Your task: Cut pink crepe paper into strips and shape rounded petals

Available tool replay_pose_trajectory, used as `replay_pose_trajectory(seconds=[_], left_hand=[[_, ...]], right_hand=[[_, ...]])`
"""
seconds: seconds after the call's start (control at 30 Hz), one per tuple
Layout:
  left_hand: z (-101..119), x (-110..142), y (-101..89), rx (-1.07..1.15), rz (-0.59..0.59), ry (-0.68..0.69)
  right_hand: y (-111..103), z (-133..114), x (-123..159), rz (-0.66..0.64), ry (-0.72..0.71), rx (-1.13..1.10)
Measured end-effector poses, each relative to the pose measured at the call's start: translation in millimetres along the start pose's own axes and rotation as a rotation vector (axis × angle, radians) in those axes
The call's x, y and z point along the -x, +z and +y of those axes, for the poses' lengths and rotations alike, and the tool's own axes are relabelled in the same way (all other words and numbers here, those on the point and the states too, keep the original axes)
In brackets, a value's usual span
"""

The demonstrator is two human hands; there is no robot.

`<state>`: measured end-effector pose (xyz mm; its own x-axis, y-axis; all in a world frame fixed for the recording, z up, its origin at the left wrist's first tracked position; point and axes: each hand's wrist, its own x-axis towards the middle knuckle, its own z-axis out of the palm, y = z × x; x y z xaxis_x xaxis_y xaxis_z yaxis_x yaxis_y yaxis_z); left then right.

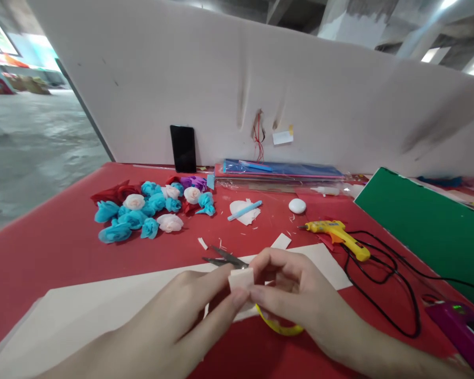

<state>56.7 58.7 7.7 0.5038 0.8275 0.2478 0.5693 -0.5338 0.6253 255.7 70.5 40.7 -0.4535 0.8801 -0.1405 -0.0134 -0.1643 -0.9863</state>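
Between the fingertips of both hands is a small folded piece of cream paper [242,278]. My left hand [189,302] pinches its left and lower side with thumb and forefinger. On its right side, my right hand [290,289] grips it, fingers curled. Beneath the hands lie scissors [229,257], their blades apart and pointing left; a yellow handle loop [278,327] shows under my right hand. A long sheet of cream paper [102,302] runs under both hands, and a cut strip [281,241] lies just beyond them.
Blue, white, red and purple paper flowers [146,210] are heaped at left. A yellow glue gun [337,234] with a black cord lies at right, near a green board [422,226]. A white egg-shaped object [297,206] and a blue stick [245,210] sit mid-table; a phone [184,149] leans behind.
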Motion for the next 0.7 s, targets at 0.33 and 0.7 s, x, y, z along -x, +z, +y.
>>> replay_pose_trajectory(seconds=[0.33, 0.7], left_hand=[[23, -23, 0.1, 0.508, -0.154, -0.169], [12, -27, 15.6, 0.819, -0.101, -0.332]], right_hand=[[2, 10, -2, -0.007, -0.068, 0.034], [-22, 10, -4, 0.077, -0.141, 0.931]])
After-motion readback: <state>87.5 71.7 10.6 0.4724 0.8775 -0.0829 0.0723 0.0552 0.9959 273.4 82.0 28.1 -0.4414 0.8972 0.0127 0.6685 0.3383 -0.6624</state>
